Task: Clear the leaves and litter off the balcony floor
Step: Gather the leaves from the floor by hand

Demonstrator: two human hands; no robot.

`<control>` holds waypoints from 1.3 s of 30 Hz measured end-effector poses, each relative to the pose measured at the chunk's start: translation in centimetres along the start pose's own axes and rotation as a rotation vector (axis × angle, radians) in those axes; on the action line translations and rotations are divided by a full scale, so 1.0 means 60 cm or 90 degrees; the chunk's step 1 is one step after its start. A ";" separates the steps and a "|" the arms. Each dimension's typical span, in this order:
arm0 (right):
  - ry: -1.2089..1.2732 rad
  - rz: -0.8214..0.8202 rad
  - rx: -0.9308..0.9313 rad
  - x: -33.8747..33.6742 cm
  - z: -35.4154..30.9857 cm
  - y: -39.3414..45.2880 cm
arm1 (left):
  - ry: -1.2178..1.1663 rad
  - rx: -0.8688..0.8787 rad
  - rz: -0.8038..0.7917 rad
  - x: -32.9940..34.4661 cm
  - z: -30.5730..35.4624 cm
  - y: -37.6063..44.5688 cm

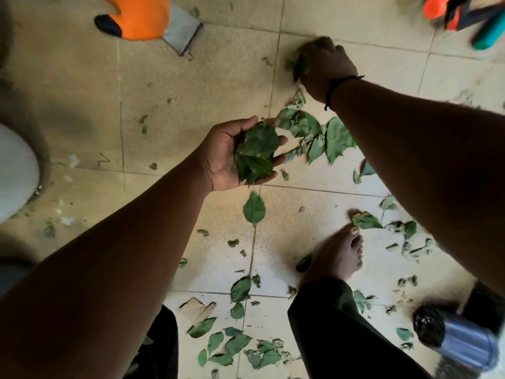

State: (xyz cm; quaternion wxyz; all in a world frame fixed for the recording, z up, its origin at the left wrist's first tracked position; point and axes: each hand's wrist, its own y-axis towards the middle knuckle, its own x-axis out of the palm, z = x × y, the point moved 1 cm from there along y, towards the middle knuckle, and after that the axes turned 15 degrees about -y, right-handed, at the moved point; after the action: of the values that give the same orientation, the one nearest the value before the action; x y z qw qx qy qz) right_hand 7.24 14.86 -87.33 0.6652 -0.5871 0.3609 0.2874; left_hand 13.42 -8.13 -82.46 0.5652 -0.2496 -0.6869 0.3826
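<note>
Balcony floor (207, 77), pale square tiles with thin grout lines, seen from above. Left hand (235, 157), centre of frame, palm up, fingers curled around a bunch of green leaves (257, 154) stacked flat in the palm, tips pointing toward the lower edge of the frame. Right hand (325, 67), upper right of centre, knuckles up, fingers closed on a few leaves (299, 67) down at floor level; a dark band circles its wrist. Loose pile of leaves (319, 135) lies on the tiles between the two hands, its long axis running left to right. Single whole leaf (254, 208) just below the left hand, long axis up and down the frame, tip toward the top. Further scattered leaves (232, 343) along the bottom centre, lying at mixed angles, and more at mid right. Bare foot (341, 255), lower right of centre, toes pointing up the frame, one leaf touching the big toe. Orange and grey glove (147, 17), upper left. Blurred orange and teal items, upper right corner, cannot be identified. Open tile at left centre carries only small fragments.
</note>
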 end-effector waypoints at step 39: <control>0.892 -0.238 0.672 0.144 0.061 -0.211 | -0.044 -0.008 -0.007 -0.012 -0.046 -0.011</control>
State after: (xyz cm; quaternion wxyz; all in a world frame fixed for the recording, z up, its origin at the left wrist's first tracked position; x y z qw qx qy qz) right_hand 22.90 16.29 -86.95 0.5115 -0.2946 0.6680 -0.4532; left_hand 16.32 -8.41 -82.13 0.5419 -0.2361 -0.7095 0.3837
